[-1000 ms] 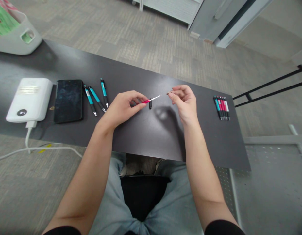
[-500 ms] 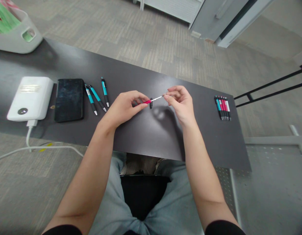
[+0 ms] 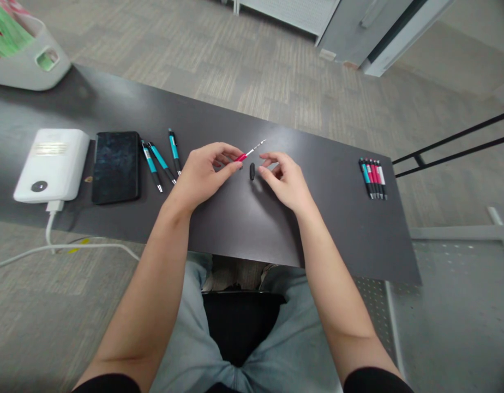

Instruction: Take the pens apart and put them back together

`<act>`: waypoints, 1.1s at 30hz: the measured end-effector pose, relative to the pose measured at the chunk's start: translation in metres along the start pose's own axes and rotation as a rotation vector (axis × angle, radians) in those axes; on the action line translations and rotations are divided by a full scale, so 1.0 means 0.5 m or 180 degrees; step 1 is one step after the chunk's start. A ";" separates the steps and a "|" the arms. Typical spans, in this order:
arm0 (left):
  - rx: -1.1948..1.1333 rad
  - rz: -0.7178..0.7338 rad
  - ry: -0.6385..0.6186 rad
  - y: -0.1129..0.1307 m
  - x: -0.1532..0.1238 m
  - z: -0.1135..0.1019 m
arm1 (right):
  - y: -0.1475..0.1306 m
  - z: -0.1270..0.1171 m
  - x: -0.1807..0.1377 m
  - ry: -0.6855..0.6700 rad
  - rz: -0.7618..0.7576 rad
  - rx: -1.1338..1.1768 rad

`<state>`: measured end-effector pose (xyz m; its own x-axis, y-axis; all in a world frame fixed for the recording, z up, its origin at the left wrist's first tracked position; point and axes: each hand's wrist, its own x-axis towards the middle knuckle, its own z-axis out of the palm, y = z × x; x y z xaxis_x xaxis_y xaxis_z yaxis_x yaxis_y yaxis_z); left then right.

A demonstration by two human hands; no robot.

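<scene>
My left hand [image 3: 213,170] pinches a pink pen barrel [image 3: 241,158] between thumb and fingers. A thin white refill [image 3: 255,148] with a spring at its tip sticks out of the barrel, pointing up and to the right. On the table below it lies a short black pen grip [image 3: 252,171]. My right hand [image 3: 285,179] is just right of that grip, thumb and forefinger apart, with nothing visible between them. Whether its fingertips touch the grip I cannot tell; a small gap seems to show.
Three turquoise pens [image 3: 154,166] lie left of my hands, beside a black phone [image 3: 115,167] and a white power bank [image 3: 51,165] with a cable. Several pens [image 3: 372,179] are lined up at the right end of the dark table [image 3: 235,229]. A white basket [image 3: 51,60] stands far left.
My right hand has come away from the refill's tip and moved down and left towards the black grip. The pink barrel and refill now tilt more steeply upward.
</scene>
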<state>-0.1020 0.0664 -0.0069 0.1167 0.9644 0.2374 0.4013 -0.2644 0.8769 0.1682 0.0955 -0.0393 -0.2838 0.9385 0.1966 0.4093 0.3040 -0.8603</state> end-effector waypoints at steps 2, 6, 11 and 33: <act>0.0023 -0.0061 0.0090 -0.004 0.001 -0.001 | -0.002 0.007 -0.006 -0.0015 -0.0090 -0.0480; 0.0039 -0.0094 0.0134 -0.011 0.001 -0.001 | -0.011 0.020 -0.012 -0.0170 -0.0123 -0.0922; 0.0045 -0.0041 0.0067 -0.012 0.001 -0.001 | -0.015 0.020 -0.006 -0.0183 0.0022 -0.0248; 0.0091 0.0120 -0.0322 -0.003 0.000 0.002 | -0.013 0.002 0.022 0.1550 0.0138 0.1247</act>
<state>-0.1020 0.0667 -0.0086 0.2227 0.9485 0.2253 0.4204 -0.3020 0.8556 0.1616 0.1036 -0.0321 0.1914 0.9436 0.2701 0.0370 0.2681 -0.9627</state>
